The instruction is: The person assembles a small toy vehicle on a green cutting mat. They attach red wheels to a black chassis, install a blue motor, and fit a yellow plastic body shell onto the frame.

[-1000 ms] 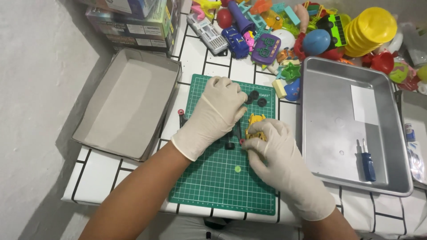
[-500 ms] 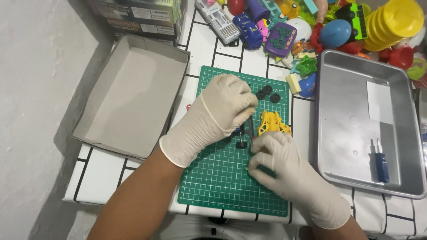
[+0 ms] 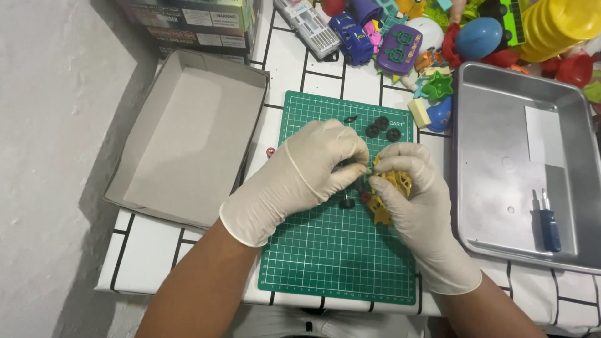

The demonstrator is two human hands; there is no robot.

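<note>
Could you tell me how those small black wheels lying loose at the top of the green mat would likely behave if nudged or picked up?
The black wheels look tiny, so probably very light and easily scattered. They lie flat on the green mat, so a nudge would likely slide them; tipped on edge, they could roll. Being that small, they may be fiddly to pinch in gloves.

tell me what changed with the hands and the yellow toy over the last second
The right hand, which half a second ago pressed on the cutting mat below the yellow toy, now has taken hold of it. The left hand has brought its fingers to the toy's left edge. The small black wheels, cardboard box lid, metal tray and blue screwdriver stayed put.
</note>
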